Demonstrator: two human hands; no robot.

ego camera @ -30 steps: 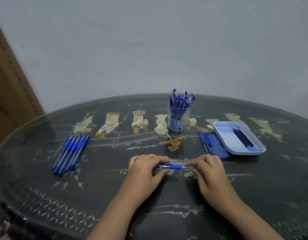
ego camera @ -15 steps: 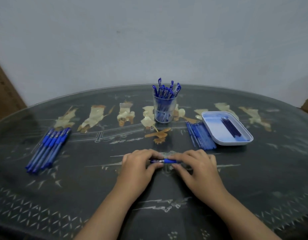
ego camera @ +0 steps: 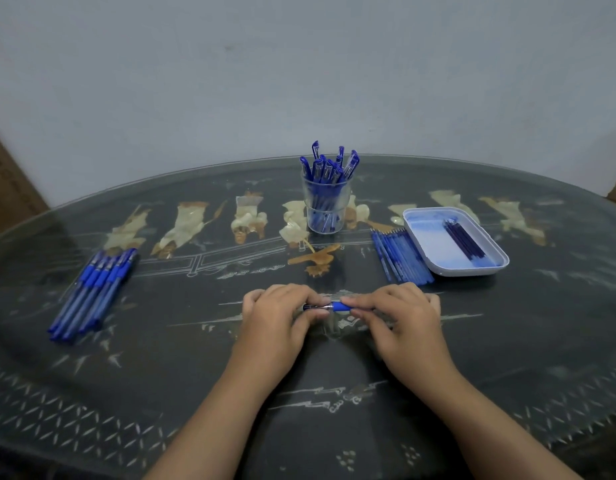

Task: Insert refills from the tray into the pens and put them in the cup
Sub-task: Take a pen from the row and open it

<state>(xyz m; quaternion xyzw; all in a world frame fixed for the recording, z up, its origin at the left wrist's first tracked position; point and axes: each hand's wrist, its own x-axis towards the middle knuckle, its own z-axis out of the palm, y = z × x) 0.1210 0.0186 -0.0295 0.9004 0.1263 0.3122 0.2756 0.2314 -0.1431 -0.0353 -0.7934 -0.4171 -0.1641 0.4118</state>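
A blue pen [ego camera: 337,307] lies level just above the dark table, held from both ends. My left hand [ego camera: 277,317] pinches its tip end and my right hand [ego camera: 402,315] grips its blue grip and barrel. A clear cup [ego camera: 325,207] with several blue pens stands at the back centre. A pale blue tray [ego camera: 424,244] at the right holds several dark refills [ego camera: 466,239]. Most of the pen's barrel is hidden inside my right hand.
A row of several blue pens [ego camera: 92,294] lies at the left. A bundle of light blue refills [ego camera: 402,256] lies against the tray's left side. The glass-topped table [ego camera: 195,358] has beige inlaid figures along its back, and a wall stands behind it.
My hands have drawn closer together along the pen, so less of it shows between them. The camera has tipped, shifting the whole scene leftward and down in view.
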